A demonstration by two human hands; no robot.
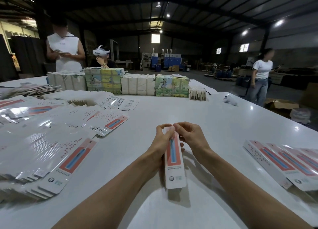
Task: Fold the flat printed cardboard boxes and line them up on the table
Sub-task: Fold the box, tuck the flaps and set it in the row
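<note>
A long narrow printed box (174, 167), white with a red panel and a blue stripe, is held above the white table (197, 118) in the middle of the view. My left hand (162, 137) grips its far part from the left. My right hand (188, 134) pinches the flap at its far end. Several folded boxes (282, 161) lie side by side at the right. A big spread of flat printed boxes (51, 142) covers the left side of the table.
Wrapped bundles of printed stock (136, 84) stand in a row along the far edge. A white controller (229, 100) lies at the far right of the table. Two people (66, 51) are behind the table, a third person (260, 75) walks at the right.
</note>
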